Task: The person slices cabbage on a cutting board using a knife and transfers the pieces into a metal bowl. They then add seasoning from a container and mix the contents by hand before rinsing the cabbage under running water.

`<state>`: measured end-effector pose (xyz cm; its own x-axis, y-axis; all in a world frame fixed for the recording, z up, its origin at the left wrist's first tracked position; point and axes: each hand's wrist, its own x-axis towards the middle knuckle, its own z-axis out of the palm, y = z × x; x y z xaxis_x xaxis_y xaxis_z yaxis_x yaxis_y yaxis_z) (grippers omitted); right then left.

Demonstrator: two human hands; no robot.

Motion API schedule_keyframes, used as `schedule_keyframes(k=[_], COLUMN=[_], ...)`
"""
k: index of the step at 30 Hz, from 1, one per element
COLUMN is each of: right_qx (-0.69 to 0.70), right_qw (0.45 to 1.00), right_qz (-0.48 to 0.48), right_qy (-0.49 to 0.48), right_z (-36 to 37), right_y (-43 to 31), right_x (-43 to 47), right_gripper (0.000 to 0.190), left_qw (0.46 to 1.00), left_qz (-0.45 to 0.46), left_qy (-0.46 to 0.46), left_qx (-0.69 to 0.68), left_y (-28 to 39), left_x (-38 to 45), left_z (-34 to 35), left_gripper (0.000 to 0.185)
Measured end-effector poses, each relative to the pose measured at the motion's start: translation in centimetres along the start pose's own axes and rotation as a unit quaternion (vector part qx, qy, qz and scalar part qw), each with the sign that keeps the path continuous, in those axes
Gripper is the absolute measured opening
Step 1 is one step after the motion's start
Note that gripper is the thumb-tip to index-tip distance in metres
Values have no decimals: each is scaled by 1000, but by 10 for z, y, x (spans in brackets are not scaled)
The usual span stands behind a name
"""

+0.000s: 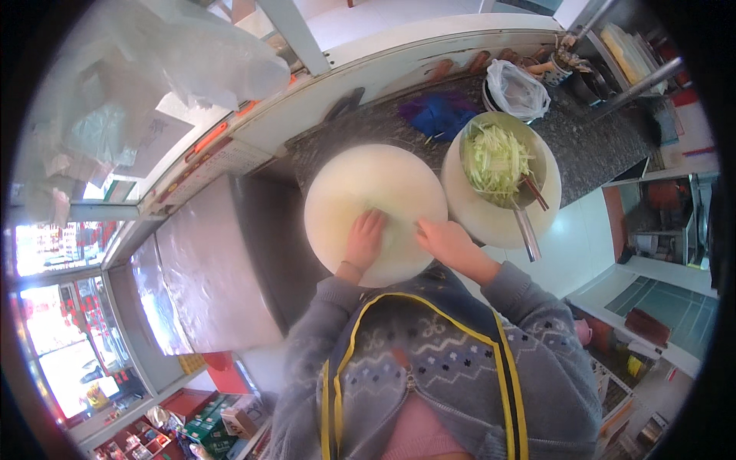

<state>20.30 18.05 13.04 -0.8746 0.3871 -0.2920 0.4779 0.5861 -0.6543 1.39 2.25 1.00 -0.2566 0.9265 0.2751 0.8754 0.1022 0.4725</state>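
A round white cutting board lies before me on the dark speckled counter. My left hand rests on it with the palm down and fingers bent, over or beside a faint pale green patch; whether it holds anything is unclear. To its right, my right hand is curled at the board's right edge, and what is inside its fingers cannot be made out. A metal pan with a handle, filled with pale green shredded vegetable, sits on a second round white board. Brown chopsticks lean in the pan.
Behind the boards lie a blue cloth or bag and a bowl covered by a clear plastic bag. A low wall runs along the counter's back. On the left stands a large metal-coloured surface. Plastic bags hang at the upper left.
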Motion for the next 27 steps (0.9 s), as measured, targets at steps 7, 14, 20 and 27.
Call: schedule_keyframes(k=[7, 14, 20, 27], right_qx=[-6, 14, -6, 0], right_qw=[999, 999, 1000, 999], right_qz=[-12, 50, -9, 35], right_qy=[37, -15, 29, 22], right_z=[10, 8, 7, 28], right_y=[4, -4, 2, 9], right_x=[4, 4, 2, 9], right_gripper=[26, 26, 27, 27], left_qw=[1000, 999, 999, 996], left_qz=[-2, 22, 34, 26], left_qy=[-11, 7, 33, 88], left_qx=[2, 28, 18, -3], left_y=[-3, -9, -4, 0], left_x=[-2, -3, 0, -1], left_z=[3, 8, 1, 4], left_gripper=[41, 41, 38, 31])
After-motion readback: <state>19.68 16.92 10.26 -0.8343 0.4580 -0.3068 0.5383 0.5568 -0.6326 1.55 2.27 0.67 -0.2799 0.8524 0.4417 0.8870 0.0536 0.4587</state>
